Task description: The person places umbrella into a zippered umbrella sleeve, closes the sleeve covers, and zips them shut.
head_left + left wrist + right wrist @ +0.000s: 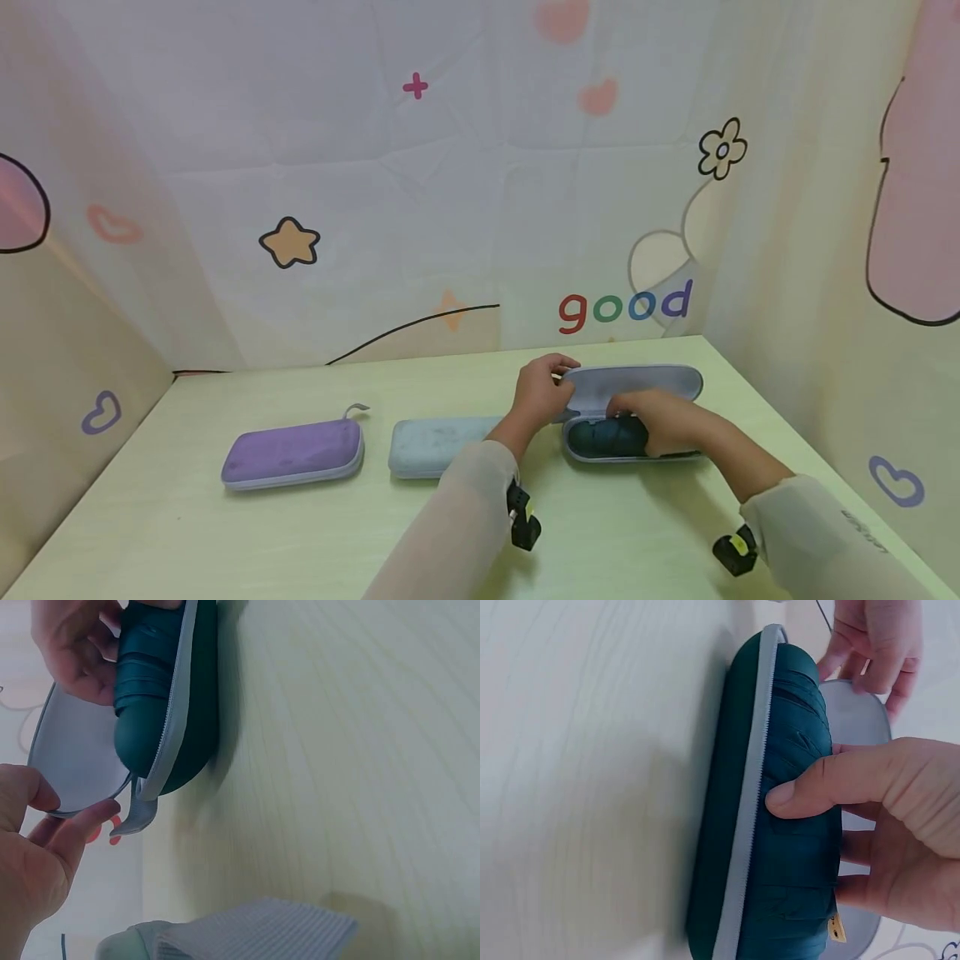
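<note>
At the right of the table, a zip case [573,454] stands with its grey-lined lid [675,379] raised. In it lies a compact dark green folded umbrella [142,735], its rounded end smooth and its cloth wrapped in folds. My right hand [671,421] grips the umbrella, thumb on the near side and fingers on the far side, as the right wrist view shows. With thumb and fingers my left hand [540,390] pinches the lid's edge at its left end. The left wrist view shows a grey strap [139,817] at the case's end.
A pale blue zip case [431,446] lies closed just left of my left forearm. Farther left is a closed purple case [296,454] with a small strap loop. A printed cloth backdrop [450,208] rises behind the table [300,542].
</note>
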The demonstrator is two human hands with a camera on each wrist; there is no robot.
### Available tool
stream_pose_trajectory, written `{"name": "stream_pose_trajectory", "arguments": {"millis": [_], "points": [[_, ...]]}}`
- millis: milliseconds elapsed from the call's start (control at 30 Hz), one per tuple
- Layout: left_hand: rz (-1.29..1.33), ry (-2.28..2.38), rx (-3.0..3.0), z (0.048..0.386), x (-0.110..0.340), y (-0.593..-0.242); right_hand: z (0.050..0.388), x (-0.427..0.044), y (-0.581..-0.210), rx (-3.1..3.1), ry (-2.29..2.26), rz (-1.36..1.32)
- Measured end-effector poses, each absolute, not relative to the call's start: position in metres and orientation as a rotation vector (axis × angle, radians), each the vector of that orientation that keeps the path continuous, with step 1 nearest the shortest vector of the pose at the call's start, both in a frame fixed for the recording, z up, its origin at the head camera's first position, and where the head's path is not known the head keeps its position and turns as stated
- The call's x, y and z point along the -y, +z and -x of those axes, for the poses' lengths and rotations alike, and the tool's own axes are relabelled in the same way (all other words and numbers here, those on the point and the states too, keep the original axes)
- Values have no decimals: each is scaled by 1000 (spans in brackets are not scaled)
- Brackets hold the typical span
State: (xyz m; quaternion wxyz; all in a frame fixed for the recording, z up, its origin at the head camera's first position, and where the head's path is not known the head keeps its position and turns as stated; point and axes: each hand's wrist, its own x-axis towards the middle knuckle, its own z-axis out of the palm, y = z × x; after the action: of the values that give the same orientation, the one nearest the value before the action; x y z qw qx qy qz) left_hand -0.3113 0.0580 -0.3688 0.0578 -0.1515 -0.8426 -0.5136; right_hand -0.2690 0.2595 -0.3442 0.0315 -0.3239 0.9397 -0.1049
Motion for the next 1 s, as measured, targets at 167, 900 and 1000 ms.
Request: {"name": "stream_pose_trajectory", "arguments": {"millis": [167,900,1000], "points": [[449,-1568,2543,311,-58,-369,271,-256,-350,-2902,-317,999],[461,-1597,2558,311,-57,-369,260,-290,-337,-2855,-725,884],[490,-1601,2564,310,-55,-367,255,-303,-330,-2837,-918,813]]}}
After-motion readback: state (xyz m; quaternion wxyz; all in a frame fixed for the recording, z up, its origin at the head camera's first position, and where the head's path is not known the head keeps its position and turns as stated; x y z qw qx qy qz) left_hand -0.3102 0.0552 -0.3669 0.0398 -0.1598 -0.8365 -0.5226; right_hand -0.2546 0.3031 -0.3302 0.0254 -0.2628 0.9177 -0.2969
